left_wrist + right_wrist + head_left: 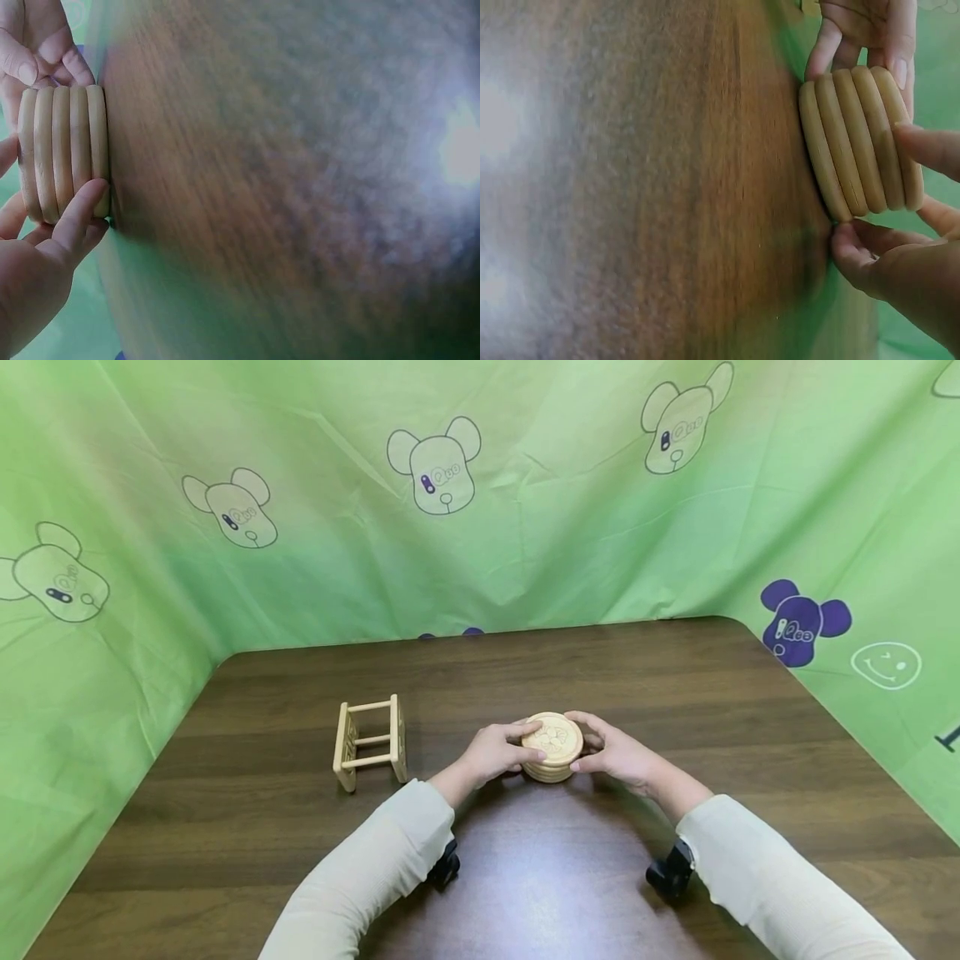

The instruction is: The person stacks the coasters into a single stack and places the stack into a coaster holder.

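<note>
Several round pale wooden discs stand in an upright stack (552, 739) on the table, the top one carved with a flower-like pattern. My left hand (495, 750) grips the stack's left side, with thumb and index finger at the top disc's rim. On the opposite side, my right hand (618, 756) holds the stack between thumb and fingers. The left wrist view shows the edges of the discs (62, 154) lying against each other, with my left hand (37, 277) below. In the right wrist view the stack (861, 142) leans slightly, my right hand (907, 262) at its lower edge.
A small wooden rack (367, 761) with rods and carved sides stands on the table to the left of the hands. The brown table (247, 843) reaches back to a green printed curtain (525, 560). Black wrist devices (670, 872) hang under both sleeves.
</note>
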A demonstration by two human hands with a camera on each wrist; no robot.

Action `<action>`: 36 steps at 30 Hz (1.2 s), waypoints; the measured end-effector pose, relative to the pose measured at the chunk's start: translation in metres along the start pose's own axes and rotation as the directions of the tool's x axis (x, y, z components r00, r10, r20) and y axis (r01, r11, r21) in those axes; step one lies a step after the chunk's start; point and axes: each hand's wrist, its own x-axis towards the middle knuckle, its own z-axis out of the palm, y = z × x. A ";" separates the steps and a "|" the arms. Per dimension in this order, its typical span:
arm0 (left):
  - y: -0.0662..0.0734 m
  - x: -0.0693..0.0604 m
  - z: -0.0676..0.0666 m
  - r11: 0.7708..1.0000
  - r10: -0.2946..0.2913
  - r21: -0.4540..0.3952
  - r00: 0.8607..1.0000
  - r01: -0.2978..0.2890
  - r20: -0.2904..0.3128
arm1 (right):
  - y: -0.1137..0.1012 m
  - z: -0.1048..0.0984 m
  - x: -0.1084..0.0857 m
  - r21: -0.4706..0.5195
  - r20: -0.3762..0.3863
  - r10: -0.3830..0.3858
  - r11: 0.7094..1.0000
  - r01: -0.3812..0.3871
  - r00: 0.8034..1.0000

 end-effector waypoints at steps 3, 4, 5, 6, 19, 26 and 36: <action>-0.001 -0.001 0.000 0.998 -0.015 -0.065 1.000 0.014 -0.011 | 0.001 0.002 0.000 0.043 -0.010 -0.003 0.999 0.004 1.000; -0.001 -0.001 0.000 0.996 -0.023 -0.090 1.000 0.021 -0.016 | 0.001 0.002 0.000 0.057 -0.013 -0.004 0.998 0.004 1.000; -0.001 -0.001 0.001 0.993 -0.029 -0.112 0.999 0.027 -0.021 | 0.001 0.003 0.000 0.073 -0.017 -0.002 0.997 0.003 1.000; -0.001 -0.002 0.001 0.991 -0.037 -0.132 0.999 0.033 -0.026 | 0.002 0.003 0.000 0.090 -0.023 0.000 0.996 0.002 1.000; 0.013 -0.016 -0.001 0.933 -0.074 -0.357 0.995 0.044 -0.069 | 0.009 0.008 0.007 0.175 -0.076 0.048 0.984 -0.034 0.996; -0.006 -0.004 0.001 0.890 -0.080 -0.453 0.995 0.046 -0.058 | 0.010 0.013 0.010 0.259 -0.075 0.069 0.965 -0.047 0.995; -0.004 -0.009 -0.003 0.856 -0.060 -0.517 0.996 0.016 -0.069 | 0.008 0.016 0.008 0.374 -0.064 0.012 0.927 0.013 0.998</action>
